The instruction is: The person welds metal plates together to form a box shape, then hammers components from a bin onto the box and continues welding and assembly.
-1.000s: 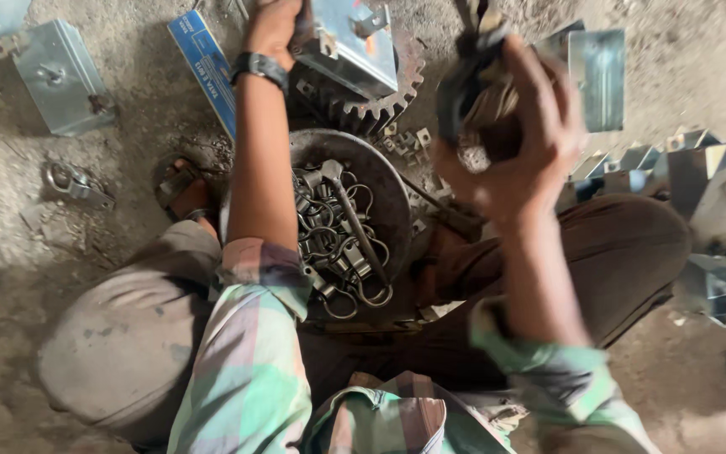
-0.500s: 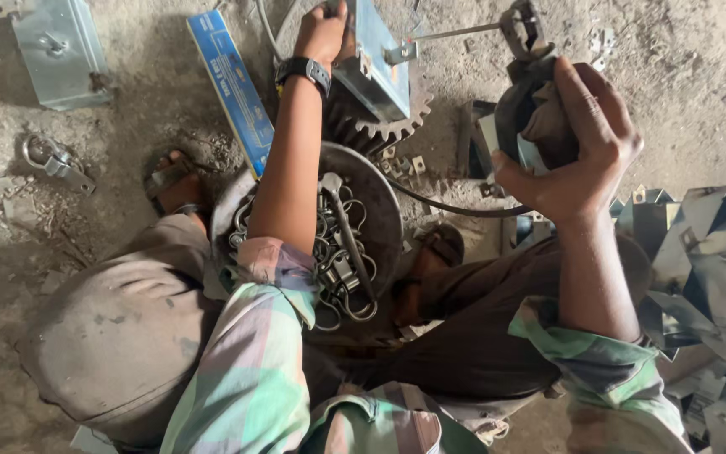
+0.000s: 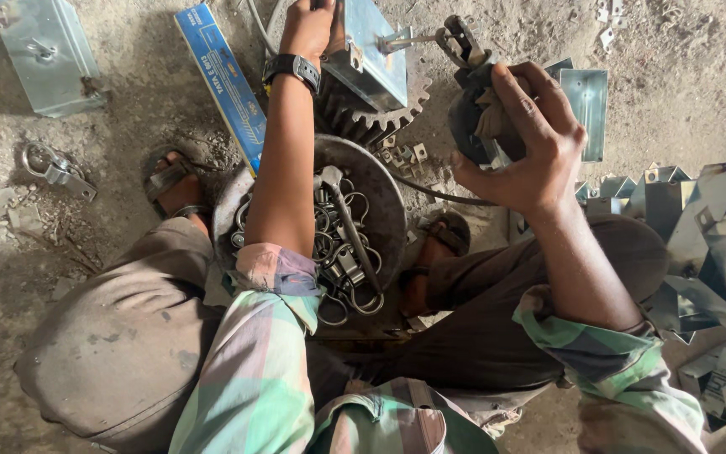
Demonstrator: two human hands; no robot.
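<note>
My left hand [image 3: 311, 27], with a black wristwatch [image 3: 293, 70] on the wrist, grips a shiny sheet-metal bracket [image 3: 376, 52] resting on a large toothed gear [image 3: 377, 123]. My right hand [image 3: 524, 145] is closed around a dark hand-held tool [image 3: 472, 109] whose metal clamp tip [image 3: 457, 37] touches the bracket's edge. A dark cable [image 3: 443, 196] runs from the tool down toward my knees. Below my left forearm a round metal pan [image 3: 384, 197] holds several wire rings and small metal parts.
A blue flat box [image 3: 222, 77] lies left of my arm. Another metal bracket [image 3: 48, 52] lies far left, with a ring clamp [image 3: 50, 166] below it. A heap of bent metal brackets [image 3: 703, 244] fills the right side. My sandalled foot [image 3: 174, 187] rests on the dirt floor.
The view has shifted, so the bracket and both hands sit closer together. My right hand has brought the tool down and left until its tip meets the bracket.
</note>
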